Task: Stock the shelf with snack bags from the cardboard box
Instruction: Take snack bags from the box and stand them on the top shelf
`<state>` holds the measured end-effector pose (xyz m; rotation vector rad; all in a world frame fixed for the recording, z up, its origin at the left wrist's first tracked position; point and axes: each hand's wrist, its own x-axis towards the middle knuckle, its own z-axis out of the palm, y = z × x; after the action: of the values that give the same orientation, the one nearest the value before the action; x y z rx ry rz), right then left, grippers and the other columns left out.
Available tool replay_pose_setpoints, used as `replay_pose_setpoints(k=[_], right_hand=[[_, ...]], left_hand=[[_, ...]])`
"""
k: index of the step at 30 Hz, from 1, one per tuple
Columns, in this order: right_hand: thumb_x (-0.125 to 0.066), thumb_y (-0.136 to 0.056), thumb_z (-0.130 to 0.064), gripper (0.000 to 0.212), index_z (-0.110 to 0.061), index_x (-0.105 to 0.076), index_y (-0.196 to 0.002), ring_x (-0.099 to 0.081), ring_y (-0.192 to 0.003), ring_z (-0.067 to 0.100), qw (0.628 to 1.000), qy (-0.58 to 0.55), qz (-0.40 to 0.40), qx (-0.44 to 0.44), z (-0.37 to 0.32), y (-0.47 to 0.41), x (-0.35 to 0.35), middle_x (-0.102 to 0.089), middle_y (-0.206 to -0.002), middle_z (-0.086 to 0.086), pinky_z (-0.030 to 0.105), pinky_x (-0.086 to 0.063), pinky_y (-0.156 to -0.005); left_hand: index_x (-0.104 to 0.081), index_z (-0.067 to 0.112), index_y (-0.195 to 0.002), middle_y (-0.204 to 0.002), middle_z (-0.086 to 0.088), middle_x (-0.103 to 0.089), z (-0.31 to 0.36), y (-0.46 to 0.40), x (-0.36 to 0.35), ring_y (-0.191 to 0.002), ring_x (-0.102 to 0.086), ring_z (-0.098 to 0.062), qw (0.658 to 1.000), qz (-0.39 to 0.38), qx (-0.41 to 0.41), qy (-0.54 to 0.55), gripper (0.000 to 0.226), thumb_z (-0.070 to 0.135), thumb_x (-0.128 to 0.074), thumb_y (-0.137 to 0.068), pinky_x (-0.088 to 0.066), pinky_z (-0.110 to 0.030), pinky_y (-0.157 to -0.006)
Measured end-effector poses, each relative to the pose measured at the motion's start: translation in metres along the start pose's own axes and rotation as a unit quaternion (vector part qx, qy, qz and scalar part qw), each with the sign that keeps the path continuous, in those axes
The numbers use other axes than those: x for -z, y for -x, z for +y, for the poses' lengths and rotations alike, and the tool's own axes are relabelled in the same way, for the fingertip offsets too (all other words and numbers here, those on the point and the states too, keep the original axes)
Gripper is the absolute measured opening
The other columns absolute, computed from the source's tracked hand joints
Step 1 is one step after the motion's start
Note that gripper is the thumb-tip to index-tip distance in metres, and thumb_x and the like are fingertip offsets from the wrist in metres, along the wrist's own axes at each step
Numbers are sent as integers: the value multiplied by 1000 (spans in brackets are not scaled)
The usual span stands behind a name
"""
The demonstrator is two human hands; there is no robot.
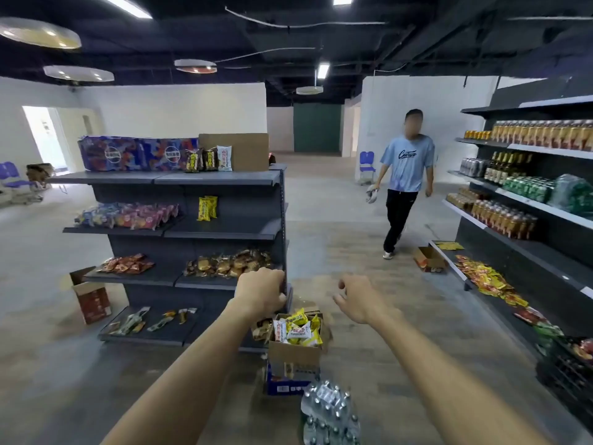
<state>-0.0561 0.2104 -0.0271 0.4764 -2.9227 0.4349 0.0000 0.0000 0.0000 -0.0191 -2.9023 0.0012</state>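
An open cardboard box (295,353) full of yellow and white snack bags (298,329) stands on a blue carton at the end of the dark shelf unit (224,228). That unit holds a few snack bags on each level. My left hand (261,293) is curled into a fist against the unit's end upright, above the box; nothing shows in it. My right hand (359,300) hovers in the air to the right of the box, fingers loosely bent and holding nothing.
A person in a blue T-shirt (406,168) walks up the aisle toward me. Drinks fill the wall shelf (529,187) on the right, and a black crate (571,364) sits below it. A pack of water bottles (330,412) lies in front of the box. Open cartons (428,258) (91,297) sit on the floor.
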Motion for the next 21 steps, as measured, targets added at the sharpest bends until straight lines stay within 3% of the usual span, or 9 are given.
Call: replay_pose_setpoints(k=[5,10,15,21], right_hand=[[-55,-92,-40,33,-16,-59,-115,-60,-103,29,1000,-6,2,-13,-18,-42,-32,-67,-110,8,35,-51,-85],[-52,-95,-37,26,-16,-57,-109,-60,-96,29,1000,-5,7,-26,-43,-93,-66,-65,-107,8,32,-44,-73],[-52,-95,-36,26,-16,-57,-111,-59,-102,25,999,2,-22,-26,-61,-132,-104,-63,-109,5,34,-48,-79],[-51,-96,-36,23,-15,-56,-105,-56,-94,26,998,-10,-49,-37,-76,-180,-138,-62,-108,6,30,-40,-69]], left_hand=[[-58,21,-99,-98,0,-64,-41,-39,-38,-86,-62,-23,1000,22,3,17,18,33,-56,-87,-52,-35,-75],[-46,25,-85,-96,2,-61,-88,-87,-75,-85,-60,-20,999,25,-11,36,13,33,-56,-87,-40,-30,-66],[-55,20,-97,-100,0,-61,-130,-117,-105,-87,-60,-21,998,22,-14,57,16,34,-58,-89,-45,-33,-71],[-56,19,-98,-101,0,-61,-171,-153,-138,-85,-58,-19,997,3,-7,77,16,33,-56,-90,-38,-29,-67]])
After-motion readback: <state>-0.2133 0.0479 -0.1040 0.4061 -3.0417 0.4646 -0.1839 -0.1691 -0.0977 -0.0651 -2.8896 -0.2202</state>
